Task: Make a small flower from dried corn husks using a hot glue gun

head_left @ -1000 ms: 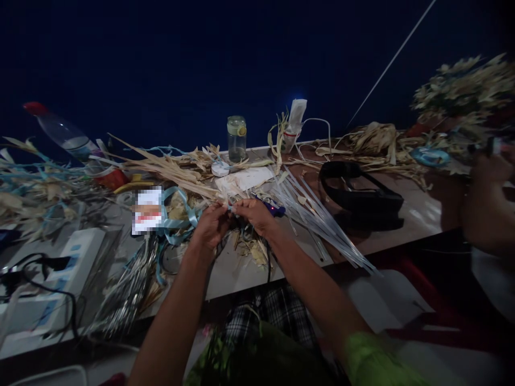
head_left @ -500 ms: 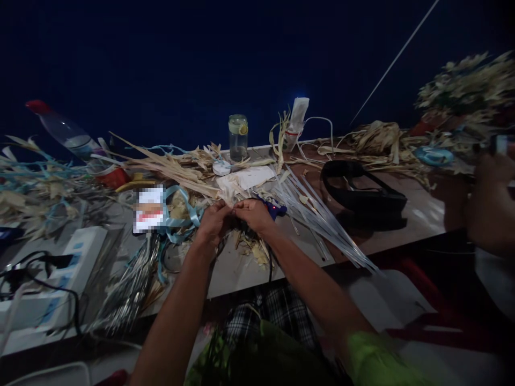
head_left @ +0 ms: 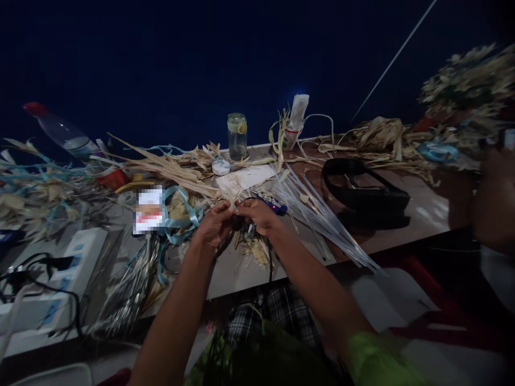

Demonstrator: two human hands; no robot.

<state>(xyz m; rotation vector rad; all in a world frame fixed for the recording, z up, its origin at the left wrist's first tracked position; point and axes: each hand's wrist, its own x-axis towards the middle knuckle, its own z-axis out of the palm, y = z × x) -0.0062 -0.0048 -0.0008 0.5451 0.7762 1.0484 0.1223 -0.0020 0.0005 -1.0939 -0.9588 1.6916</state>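
Note:
Near the table's middle, my left hand (head_left: 217, 221) and my right hand (head_left: 257, 213) meet fingertip to fingertip. Both are closed in a pinch on a small pale piece of dried husk (head_left: 232, 200), mostly hidden by the fingers. Right beside my right hand lies a blue tool with a red light (head_left: 276, 205), which looks like a glue gun. A white sheet (head_left: 251, 177) lies just beyond the fingers. Husk scraps (head_left: 257, 251) are scattered under my right wrist. Light blue ribbon (head_left: 183, 214) lies in loops left of my left hand.
Long clear sticks (head_left: 322, 217) and a black strapped headset (head_left: 366, 193) lie to the right. At the back stands a glass jar (head_left: 237, 136). Leftward are a bundle of silver wires (head_left: 131, 284) and a power strip (head_left: 76, 268). Another person's hand (head_left: 497, 187) shows at far right.
My fingertips remain pinched together, with my right fingers and thumb shifted slightly. The whole view has moved a little; objects on the table stay in place.

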